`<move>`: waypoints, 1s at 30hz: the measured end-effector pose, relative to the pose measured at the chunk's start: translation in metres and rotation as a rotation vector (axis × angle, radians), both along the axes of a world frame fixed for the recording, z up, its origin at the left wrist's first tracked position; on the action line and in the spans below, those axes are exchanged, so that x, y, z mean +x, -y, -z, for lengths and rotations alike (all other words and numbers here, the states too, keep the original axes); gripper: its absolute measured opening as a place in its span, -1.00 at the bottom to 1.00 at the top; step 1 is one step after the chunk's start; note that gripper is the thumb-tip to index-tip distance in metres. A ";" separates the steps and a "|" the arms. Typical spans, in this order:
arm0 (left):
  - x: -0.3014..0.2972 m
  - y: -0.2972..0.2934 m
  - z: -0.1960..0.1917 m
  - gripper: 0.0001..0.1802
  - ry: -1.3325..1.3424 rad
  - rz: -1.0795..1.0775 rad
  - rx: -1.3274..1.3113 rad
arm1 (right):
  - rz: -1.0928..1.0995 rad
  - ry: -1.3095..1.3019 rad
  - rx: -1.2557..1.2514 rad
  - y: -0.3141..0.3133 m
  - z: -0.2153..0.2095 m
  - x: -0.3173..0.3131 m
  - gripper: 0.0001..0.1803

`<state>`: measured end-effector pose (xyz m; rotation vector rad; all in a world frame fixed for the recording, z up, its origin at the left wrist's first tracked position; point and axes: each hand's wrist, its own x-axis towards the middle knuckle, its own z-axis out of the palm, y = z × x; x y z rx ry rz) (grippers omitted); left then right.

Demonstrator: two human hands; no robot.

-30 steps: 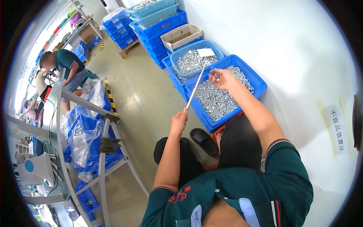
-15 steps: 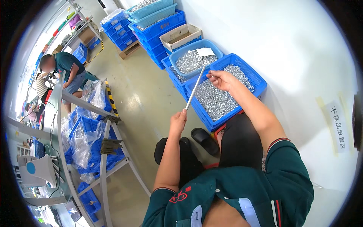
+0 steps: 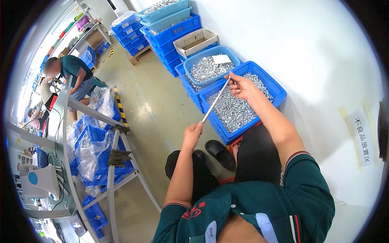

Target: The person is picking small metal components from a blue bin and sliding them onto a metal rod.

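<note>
A slim silver metal rod (image 3: 214, 104) slants up and to the right from my left hand (image 3: 192, 135), which is closed around its lower end. At its upper tip is my right hand (image 3: 242, 86), with thumb and fingers pinched together. Whatever small piece they hold is too small to make out. Both hands are above or beside a blue basket (image 3: 280, 90) filled with small shiny metal parts (image 3: 234, 114). Behind it, a light blue tub (image 3: 234, 57) holds more metal parts, with a white card (image 3: 221, 59) lying on them.
An open carton (image 3: 195, 43) and stacked blue crates (image 3: 170, 38) stand along the wall. At left is a metal-framed bench (image 3: 112, 190) with plastic-wrapped blue crates (image 3: 95, 152). Beyond it a person (image 3: 75, 77) bends over. A black slipper (image 3: 220, 154) is on the floor near my legs.
My right hand has come to the rod's upper tip, where a gap was before. The rod has swung slightly lower and to the right, with my left hand still on it.
</note>
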<state>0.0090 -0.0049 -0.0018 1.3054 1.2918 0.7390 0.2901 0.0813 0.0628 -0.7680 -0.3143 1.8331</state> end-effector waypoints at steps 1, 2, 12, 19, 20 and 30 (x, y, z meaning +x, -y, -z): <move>0.000 0.000 0.001 -0.54 0.004 -0.001 0.007 | -0.033 0.009 -0.006 0.001 -0.002 -0.002 -0.75; -0.001 0.000 0.001 -0.54 0.004 -0.002 0.006 | -0.065 0.017 -0.011 0.001 -0.003 -0.004 -0.75; -0.002 0.003 -0.001 -0.55 -0.001 -0.013 0.072 | -0.172 0.163 -0.036 0.004 -0.022 -0.001 -0.78; -0.003 0.005 -0.002 -0.53 -0.027 -0.050 0.170 | -0.181 0.054 0.036 0.007 -0.029 -0.009 -0.79; 0.000 0.006 -0.005 -0.53 -0.026 -0.044 0.173 | -0.156 0.121 0.005 0.006 -0.026 -0.005 -0.79; 0.001 0.002 0.006 -0.54 -0.061 -0.088 0.178 | 0.056 0.422 0.143 0.010 -0.024 -0.017 -0.78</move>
